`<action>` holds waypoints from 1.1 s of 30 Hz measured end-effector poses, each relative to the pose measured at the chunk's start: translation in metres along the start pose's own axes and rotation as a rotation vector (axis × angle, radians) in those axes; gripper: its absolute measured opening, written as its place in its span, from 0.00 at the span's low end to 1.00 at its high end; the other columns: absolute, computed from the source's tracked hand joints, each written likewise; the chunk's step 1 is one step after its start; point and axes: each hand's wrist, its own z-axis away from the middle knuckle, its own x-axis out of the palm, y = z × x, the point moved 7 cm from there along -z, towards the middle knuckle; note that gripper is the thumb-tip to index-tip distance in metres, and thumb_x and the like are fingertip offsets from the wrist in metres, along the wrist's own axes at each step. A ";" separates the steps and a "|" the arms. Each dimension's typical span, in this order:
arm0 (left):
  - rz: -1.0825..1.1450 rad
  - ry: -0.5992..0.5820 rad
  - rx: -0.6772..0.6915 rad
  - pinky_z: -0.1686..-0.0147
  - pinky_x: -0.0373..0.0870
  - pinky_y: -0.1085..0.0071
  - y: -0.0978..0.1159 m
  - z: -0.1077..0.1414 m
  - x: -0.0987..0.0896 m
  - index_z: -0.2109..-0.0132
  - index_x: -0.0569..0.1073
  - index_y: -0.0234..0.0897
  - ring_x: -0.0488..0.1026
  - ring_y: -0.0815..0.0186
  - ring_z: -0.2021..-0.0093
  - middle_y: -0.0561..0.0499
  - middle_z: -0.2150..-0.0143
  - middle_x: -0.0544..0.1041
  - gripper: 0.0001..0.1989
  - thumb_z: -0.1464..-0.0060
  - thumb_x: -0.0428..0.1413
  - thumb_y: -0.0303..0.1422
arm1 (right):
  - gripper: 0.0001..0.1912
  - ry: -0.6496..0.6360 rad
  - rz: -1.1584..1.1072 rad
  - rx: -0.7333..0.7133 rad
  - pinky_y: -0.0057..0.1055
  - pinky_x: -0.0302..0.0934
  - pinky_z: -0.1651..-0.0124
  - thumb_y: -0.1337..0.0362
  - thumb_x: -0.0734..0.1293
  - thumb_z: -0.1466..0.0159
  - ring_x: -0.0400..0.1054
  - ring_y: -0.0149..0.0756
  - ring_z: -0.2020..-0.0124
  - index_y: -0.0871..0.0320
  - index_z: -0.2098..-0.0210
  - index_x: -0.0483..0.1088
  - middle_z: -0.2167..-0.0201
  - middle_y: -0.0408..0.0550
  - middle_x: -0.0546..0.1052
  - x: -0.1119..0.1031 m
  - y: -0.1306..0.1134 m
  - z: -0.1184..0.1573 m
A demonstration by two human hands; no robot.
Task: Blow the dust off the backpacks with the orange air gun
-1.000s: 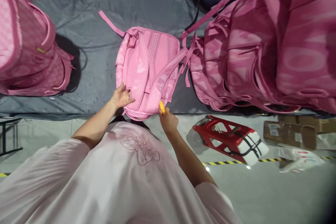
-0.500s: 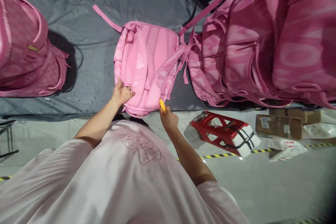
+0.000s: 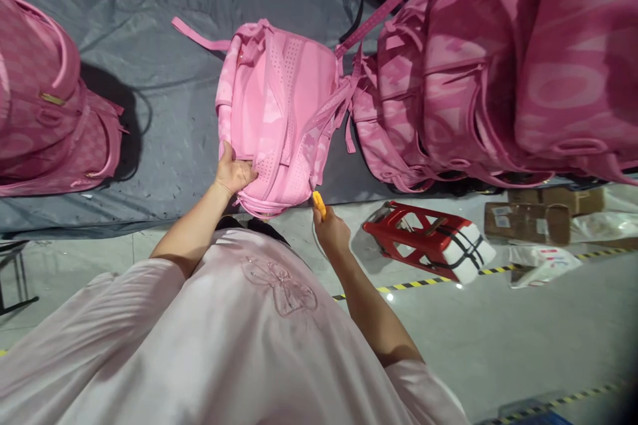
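Observation:
A pink camouflage backpack (image 3: 304, 106) lies on the grey-covered table, its padded back and shoulder straps facing up. My left hand (image 3: 235, 174) grips its near left corner, thumb raised along the side and fingers over the lower end of a strap. In my closed right hand (image 3: 333, 232) are yellow-handled thread snips (image 3: 319, 204). Their thin metal tip points at the bag's near right corner, close to the strap end; whether it touches the fabric I cannot tell.
Several pink backpacks (image 3: 463, 99) stand packed together at the right, a strap reaching toward the middle bag. More pink bags (image 3: 44, 93) are on the left. A red stool with a white top (image 3: 423, 239) and cardboard boxes (image 3: 528, 222) are on the floor beyond the table edge (image 3: 164, 220).
My right hand has shifted slightly right and down with the snips, and their metal tip now shows by the strap end. The backpack has tilted a little; my left hand keeps its hold.

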 end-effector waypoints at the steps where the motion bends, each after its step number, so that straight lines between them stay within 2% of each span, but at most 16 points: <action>1: -0.002 0.005 0.004 0.70 0.78 0.68 0.001 -0.001 0.000 0.44 0.71 0.29 0.79 0.55 0.59 0.38 0.62 0.79 0.44 0.42 0.37 0.64 | 0.21 0.002 -0.012 0.002 0.29 0.45 0.70 0.51 0.53 0.26 0.74 0.41 0.64 0.59 0.49 0.67 0.66 0.53 0.79 0.000 0.006 0.011; 5: -0.023 0.027 0.026 0.68 0.78 0.70 0.005 -0.002 0.002 0.43 0.71 0.31 0.79 0.57 0.57 0.39 0.58 0.80 0.43 0.41 0.35 0.64 | 0.18 -0.047 -0.064 -0.004 0.29 0.43 0.71 0.55 0.54 0.27 0.72 0.40 0.69 0.59 0.48 0.67 0.70 0.51 0.78 0.011 0.022 0.072; 8: -0.026 -0.011 0.025 0.66 0.78 0.70 0.002 -0.005 0.012 0.43 0.71 0.31 0.78 0.57 0.55 0.39 0.58 0.79 0.42 0.40 0.35 0.62 | 0.17 -0.182 -0.113 -0.095 0.28 0.46 0.71 0.55 0.56 0.28 0.73 0.39 0.69 0.56 0.48 0.67 0.71 0.47 0.79 0.027 0.006 0.101; 10: -0.025 -0.044 0.023 0.64 0.78 0.69 0.001 -0.006 0.020 0.45 0.71 0.30 0.78 0.57 0.54 0.39 0.58 0.79 0.41 0.38 0.35 0.61 | 0.17 -0.249 -0.095 -0.134 0.28 0.48 0.71 0.53 0.56 0.28 0.74 0.39 0.67 0.54 0.50 0.68 0.69 0.47 0.80 0.034 -0.013 0.102; 12: -0.034 -0.063 0.026 0.61 0.78 0.67 0.004 -0.004 0.026 0.46 0.71 0.30 0.77 0.56 0.52 0.38 0.57 0.79 0.39 0.38 0.36 0.60 | 0.17 -0.253 -0.039 -0.104 0.28 0.49 0.70 0.51 0.55 0.27 0.75 0.40 0.65 0.55 0.51 0.68 0.67 0.49 0.80 0.037 -0.024 0.091; 15: -0.186 -0.011 -0.020 0.54 0.77 0.59 0.006 0.017 0.023 0.48 0.72 0.33 0.75 0.54 0.48 0.38 0.55 0.78 0.33 0.40 0.47 0.58 | 0.19 -0.222 0.017 -0.017 0.29 0.52 0.69 0.50 0.54 0.27 0.76 0.41 0.63 0.55 0.52 0.67 0.65 0.51 0.81 0.038 -0.024 0.079; 17: -0.456 0.146 0.035 0.50 0.75 0.56 0.009 0.041 0.011 0.49 0.72 0.35 0.73 0.51 0.44 0.38 0.52 0.77 0.25 0.44 0.57 0.51 | 0.19 -0.235 0.003 0.006 0.30 0.54 0.68 0.49 0.53 0.27 0.76 0.42 0.62 0.56 0.52 0.67 0.65 0.51 0.80 0.041 -0.020 0.079; 19: -0.791 0.293 0.288 0.44 0.70 0.53 0.018 0.066 0.008 0.47 0.72 0.39 0.66 0.49 0.37 0.39 0.45 0.74 0.23 0.49 0.63 0.42 | 0.20 -0.254 -0.039 -0.013 0.30 0.55 0.67 0.49 0.53 0.27 0.76 0.42 0.61 0.56 0.53 0.67 0.64 0.51 0.80 0.043 -0.019 0.082; 20: -0.974 0.290 0.448 0.40 0.66 0.52 0.017 0.076 0.017 0.45 0.72 0.41 0.60 0.47 0.33 0.40 0.39 0.70 0.26 0.51 0.65 0.39 | 0.20 -0.257 -0.062 -0.031 0.30 0.55 0.66 0.49 0.52 0.27 0.76 0.43 0.61 0.55 0.53 0.67 0.64 0.52 0.80 0.044 -0.019 0.083; 21: -1.170 0.222 0.587 0.36 0.59 0.49 0.010 0.080 0.030 0.41 0.70 0.43 0.53 0.46 0.30 0.40 0.34 0.64 0.30 0.52 0.65 0.36 | 0.20 -0.256 -0.081 -0.044 0.30 0.56 0.66 0.49 0.52 0.27 0.76 0.43 0.60 0.55 0.53 0.67 0.63 0.52 0.80 0.044 -0.020 0.083; 22: -1.380 0.098 0.674 0.33 0.51 0.46 -0.006 0.079 0.045 0.38 0.68 0.44 0.46 0.45 0.27 0.41 0.29 0.57 0.34 0.53 0.65 0.34 | 0.20 -0.253 -0.093 -0.045 0.30 0.56 0.65 0.49 0.52 0.27 0.76 0.43 0.60 0.56 0.52 0.67 0.62 0.52 0.80 0.045 -0.020 0.082; 23: -1.601 -0.048 0.698 0.31 0.43 0.43 -0.027 0.072 0.057 0.35 0.65 0.43 0.40 0.44 0.26 0.41 0.26 0.51 0.38 0.53 0.65 0.32 | 0.21 -0.250 -0.098 -0.032 0.31 0.56 0.65 0.49 0.52 0.27 0.76 0.43 0.59 0.56 0.52 0.67 0.62 0.52 0.80 0.045 -0.018 0.081; 25: -1.990 -0.246 0.655 0.32 0.30 0.39 -0.066 0.048 0.068 0.31 0.58 0.39 0.32 0.42 0.26 0.38 0.25 0.42 0.45 0.56 0.64 0.28 | 0.21 -0.257 -0.106 0.006 0.31 0.57 0.65 0.49 0.52 0.27 0.75 0.44 0.58 0.56 0.51 0.67 0.61 0.53 0.80 0.048 -0.015 0.077; 27: -2.202 -0.271 0.611 0.33 0.24 0.38 -0.084 0.023 0.067 0.29 0.55 0.35 0.29 0.41 0.26 0.34 0.25 0.40 0.49 0.58 0.63 0.24 | 0.22 -0.278 -0.148 0.011 0.31 0.56 0.65 0.49 0.52 0.27 0.75 0.45 0.57 0.56 0.50 0.68 0.59 0.54 0.80 0.052 -0.012 0.074; 30: -2.154 -0.227 0.616 0.33 0.30 0.38 -0.079 0.003 0.068 0.29 0.56 0.34 0.38 0.39 0.27 0.31 0.28 0.51 0.48 0.59 0.61 0.21 | 0.23 -0.275 -0.262 -0.034 0.29 0.55 0.67 0.49 0.51 0.27 0.75 0.43 0.58 0.56 0.51 0.69 0.60 0.53 0.80 0.056 -0.010 0.075; 33: -1.859 -0.106 0.653 0.34 0.49 0.42 -0.046 0.006 0.081 0.32 0.62 0.38 0.58 0.41 0.32 0.34 0.37 0.69 0.40 0.54 0.58 0.23 | 0.21 -0.160 -0.367 -0.094 0.29 0.54 0.68 0.52 0.51 0.27 0.75 0.41 0.63 0.56 0.51 0.69 0.65 0.50 0.80 0.050 -0.009 0.080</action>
